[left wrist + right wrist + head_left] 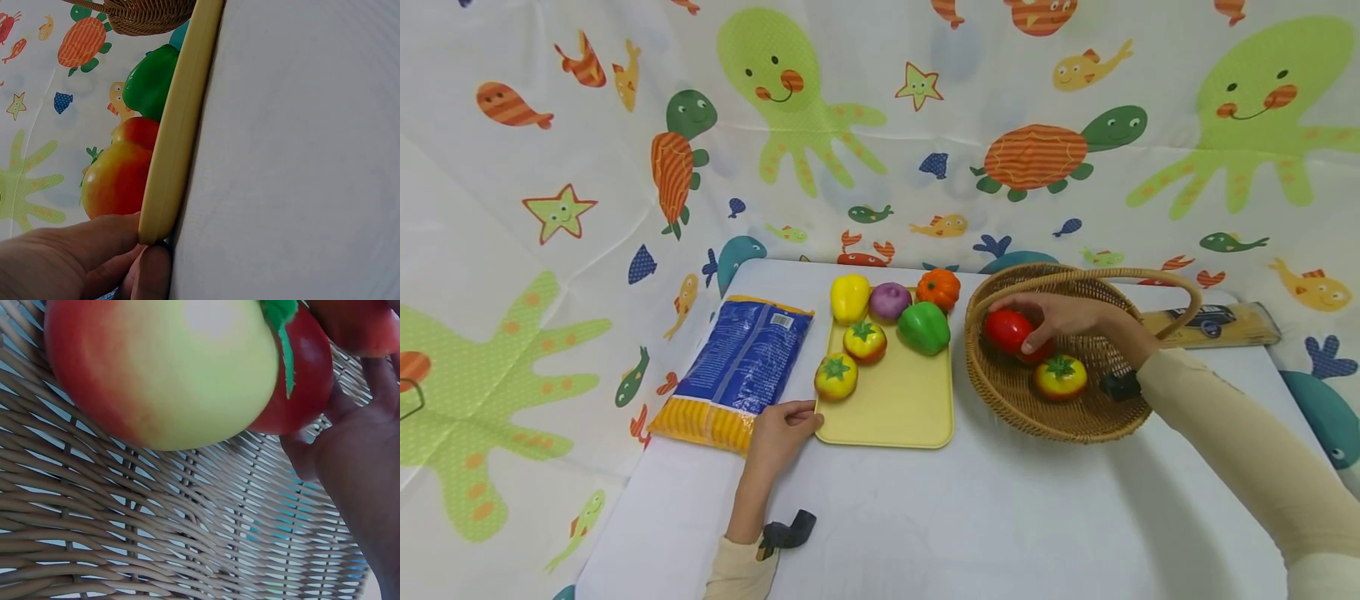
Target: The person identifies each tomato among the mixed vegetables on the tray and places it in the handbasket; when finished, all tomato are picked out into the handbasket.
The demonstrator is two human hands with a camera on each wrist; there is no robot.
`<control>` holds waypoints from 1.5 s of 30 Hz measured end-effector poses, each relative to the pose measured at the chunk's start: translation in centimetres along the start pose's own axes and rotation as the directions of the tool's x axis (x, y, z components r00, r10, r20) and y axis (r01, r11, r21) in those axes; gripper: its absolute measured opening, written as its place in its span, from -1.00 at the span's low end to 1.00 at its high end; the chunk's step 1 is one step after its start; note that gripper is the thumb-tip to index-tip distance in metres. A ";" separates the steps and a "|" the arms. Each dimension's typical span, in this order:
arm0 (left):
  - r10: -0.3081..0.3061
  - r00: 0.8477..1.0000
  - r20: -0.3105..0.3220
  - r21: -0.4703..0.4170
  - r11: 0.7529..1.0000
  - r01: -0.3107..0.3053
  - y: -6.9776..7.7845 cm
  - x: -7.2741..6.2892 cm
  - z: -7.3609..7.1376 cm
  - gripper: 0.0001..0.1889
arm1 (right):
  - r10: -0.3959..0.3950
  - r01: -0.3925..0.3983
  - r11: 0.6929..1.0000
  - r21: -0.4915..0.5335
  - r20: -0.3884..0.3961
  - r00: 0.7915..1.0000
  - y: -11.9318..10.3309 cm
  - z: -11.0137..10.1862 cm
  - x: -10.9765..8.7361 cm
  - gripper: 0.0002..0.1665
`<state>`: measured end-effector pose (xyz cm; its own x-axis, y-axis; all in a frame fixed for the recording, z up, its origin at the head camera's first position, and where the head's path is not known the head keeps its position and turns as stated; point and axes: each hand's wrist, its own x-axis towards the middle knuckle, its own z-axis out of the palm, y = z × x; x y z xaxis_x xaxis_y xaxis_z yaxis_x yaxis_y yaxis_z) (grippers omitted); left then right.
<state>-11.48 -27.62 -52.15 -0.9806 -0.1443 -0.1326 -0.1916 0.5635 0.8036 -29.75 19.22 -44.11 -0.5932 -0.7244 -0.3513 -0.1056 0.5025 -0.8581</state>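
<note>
My left hand [786, 437] pinches the near left corner of a yellow tray [887, 417], thumb and fingers on its rim. On the tray lie toy vegetables: a yellow pepper [850, 298], a purple onion [890, 301], an orange pumpkin [938, 288], a green pepper [924, 327] and two red-yellow tomatoes [836, 377]. Inside a wicker basket [1000, 400], my right hand [1063, 317] grips a shiny red tomato [1006, 330]. Under the hand, partly hidden, is another red piece [1039, 353]. A yellow-red tomato [169, 369] with a green leafy top lies beside them.
A blue and orange packet [741, 367] lies left of the tray. Behind the basket, on the right, lies a long tan package [1232, 325]. The basket's handle [1176, 279] arches over its far side. A sea-animal curtain [880, 125] hangs behind the white table [925, 525].
</note>
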 end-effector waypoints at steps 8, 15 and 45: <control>-0.001 1.000 -0.002 0.000 1.000 0.001 0.1 0.0 0.1 -0.68 | -0.067 0.069 0.997 -0.043 0.037 0.997 0.4 -0.1 0.0 -0.07; -0.001 1.000 0.002 0.001 1.000 0.001 0.2 -0.1 0.2 -0.67 | -0.127 0.129 0.991 -0.031 0.070 0.989 0.5 -0.2 0.0 -0.09; -0.022 1.000 0.007 -0.010 1.000 0.022 0.3 0.1 0.2 -0.66 | -0.129 0.116 0.989 -0.096 -0.141 0.982 -2.6 0.1 -2.7 -0.12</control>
<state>-11.64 -27.26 -52.05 -0.9764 -0.1513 -0.1541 -0.2128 0.5524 0.8059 -27.77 19.83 -41.00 -0.6811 -0.7094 -0.1810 -0.2499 0.4577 -0.8533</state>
